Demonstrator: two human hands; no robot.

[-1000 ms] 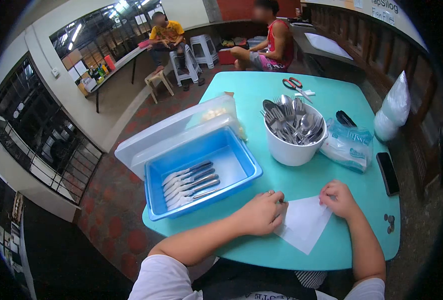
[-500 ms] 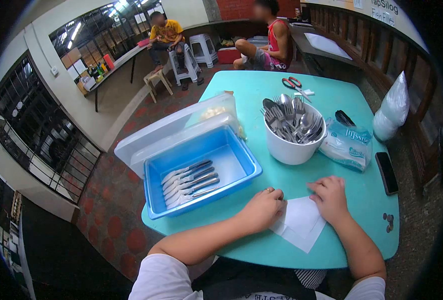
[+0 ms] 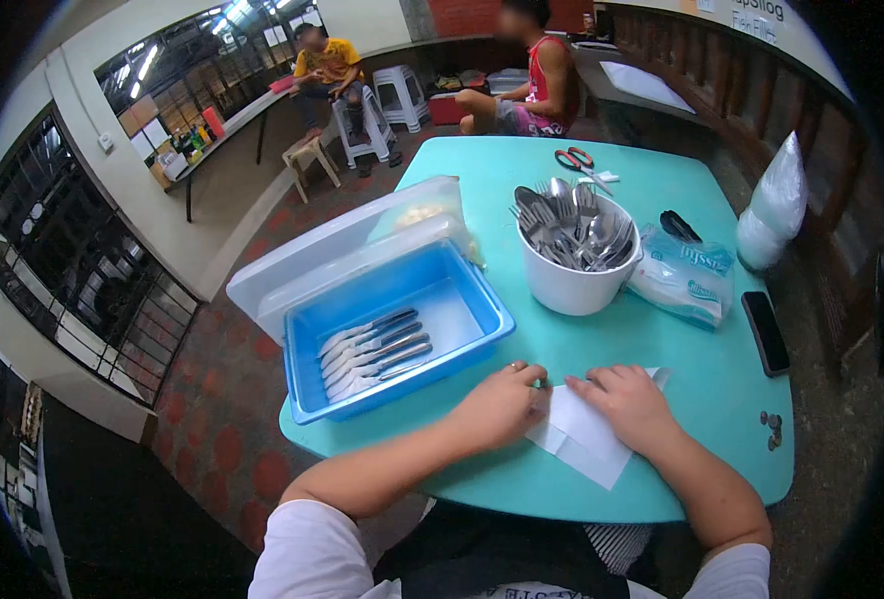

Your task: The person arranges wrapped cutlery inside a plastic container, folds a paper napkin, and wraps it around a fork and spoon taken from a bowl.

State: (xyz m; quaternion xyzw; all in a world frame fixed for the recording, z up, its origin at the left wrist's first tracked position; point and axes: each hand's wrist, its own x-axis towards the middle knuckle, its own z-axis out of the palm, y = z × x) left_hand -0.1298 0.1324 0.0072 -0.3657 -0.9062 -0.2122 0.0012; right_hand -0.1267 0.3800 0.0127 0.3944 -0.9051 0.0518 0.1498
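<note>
A thin white paper napkin (image 3: 589, 446), partly folded, lies on the table at its near side. My left hand (image 3: 507, 404) is closed at the napkin's left edge, its fingers curled and their tips partly hidden. Across the napkin's upper part rests my right hand (image 3: 629, 401), fingers stretched out to the left and pressing on the paper. Left of them, a blue tray (image 3: 472, 290) holds several napkin-wrapped sets of cutlery (image 3: 377, 351) in a row. Beyond my hands stands a white bucket (image 3: 574, 288) filled with loose forks and spoons (image 3: 587, 230).
A clear lid (image 3: 342, 245) leans behind the tray. Right of the bucket lie a tissue pack (image 3: 686, 285), a phone (image 3: 764, 332) and coins (image 3: 771, 429). Scissors (image 3: 584, 165) lie at the back of the turquoise table (image 3: 482, 474). Two people (image 3: 330, 75) sit beyond.
My right hand has moved left across the napkin, and its fingers now lie over the paper near my left hand. The napkin's upper part appears folded over. The view has shifted slightly.
</note>
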